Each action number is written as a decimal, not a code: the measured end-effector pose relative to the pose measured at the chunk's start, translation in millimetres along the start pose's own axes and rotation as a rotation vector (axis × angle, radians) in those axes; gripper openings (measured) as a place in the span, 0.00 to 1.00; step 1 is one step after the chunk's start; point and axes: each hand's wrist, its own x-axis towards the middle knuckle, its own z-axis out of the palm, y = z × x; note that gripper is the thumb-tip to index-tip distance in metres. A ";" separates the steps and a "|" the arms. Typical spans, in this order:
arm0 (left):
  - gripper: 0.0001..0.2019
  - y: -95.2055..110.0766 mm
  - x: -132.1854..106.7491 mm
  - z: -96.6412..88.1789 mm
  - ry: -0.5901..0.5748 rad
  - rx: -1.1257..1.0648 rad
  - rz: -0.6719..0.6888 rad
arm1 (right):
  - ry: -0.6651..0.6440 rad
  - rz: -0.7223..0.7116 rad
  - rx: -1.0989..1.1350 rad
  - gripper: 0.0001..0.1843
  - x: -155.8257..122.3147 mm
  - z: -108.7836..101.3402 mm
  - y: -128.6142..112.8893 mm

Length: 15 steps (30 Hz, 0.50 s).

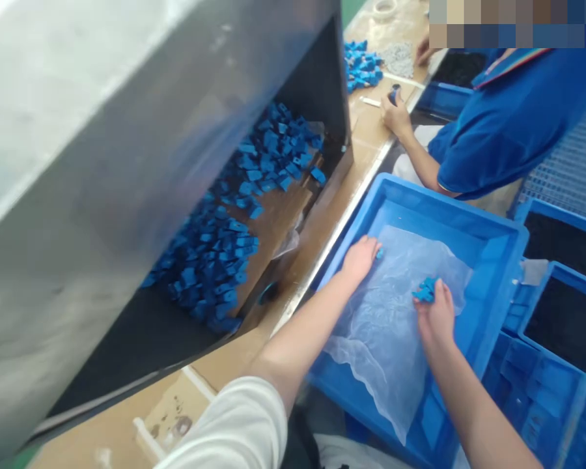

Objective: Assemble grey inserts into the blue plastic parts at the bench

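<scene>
My right hand (438, 318) is closed around a small cluster of blue plastic pieces (424, 290), which show beyond the fingers. Further left, my left hand (361, 260) has its fingers curled, with a small blue plastic piece (379, 253) at the fingertips. Both hands are over a clear plastic bag (388, 312) that lies flat and crumpled in a large blue tray (505, 244). To the left, heaps of similar blue pieces (215, 260) lie inside a dark metal-sided enclosure (166, 150), on a brown board.
A co-worker in a blue shirt (508, 124) sits beyond the tray, a small dark item in one hand (396, 114). More blue pieces (362, 65) and a grey pile (398, 60) lie on the workbench (366, 140). Blue crates (542, 384) stand at the right.
</scene>
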 end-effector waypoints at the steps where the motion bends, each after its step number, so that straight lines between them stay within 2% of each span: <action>1: 0.16 -2.6 -13.1 1.3 0.038 -0.151 -0.018 | -0.040 0.046 0.061 0.25 -2.1 15.3 -10.3; 3: 0.18 -5.3 -40.7 7.1 0.075 -0.536 -0.121 | -0.156 0.043 0.106 0.26 -10.1 62.3 -37.4; 5: 0.19 -4.3 -67.5 14.5 0.029 -0.998 -0.301 | -0.330 -0.011 0.082 0.29 -22.0 122.4 -71.8; 7: 0.20 -0.3 -90.7 17.9 -0.080 -1.429 -0.487 | -0.693 -0.127 0.011 0.30 -31.4 177.2 -107.3; 8: 0.20 2.2 -99.8 16.4 -0.132 -1.596 -0.555 | -0.813 -0.216 -0.030 0.32 -33.2 196.1 -122.7; 9: 0.20 4.6 -106.6 11.9 -0.167 -1.721 -0.603 | -0.868 -0.316 -0.066 0.34 -32.8 206.4 -135.0; 10: 0.20 6.9 -110.7 3.9 -0.187 -1.806 -0.632 | -0.879 -0.418 -0.101 0.35 -30.4 206.9 -143.3; 11: 0.19 8.6 -111.9 -8.1 -0.186 -1.857 -0.640 | -0.851 -0.506 -0.137 0.36 -26.7 197.1 -146.8; 12: 0.19 9.5 -109.9 -24.3 -0.165 -1.879 -0.630 | -0.801 -0.572 -0.180 0.34 -22.1 177.7 -145.0; 13: 0.19 9.4 -105.1 -44.8 -0.123 -1.878 -0.598 | -0.743 -0.604 -0.237 0.31 -17.3 149.9 -138.0; 15: 0.19 4.9 -88.5 -96.0 0.019 -1.830 -0.464 | -0.642 -0.560 -0.408 0.23 -10.0 77.3 -111.4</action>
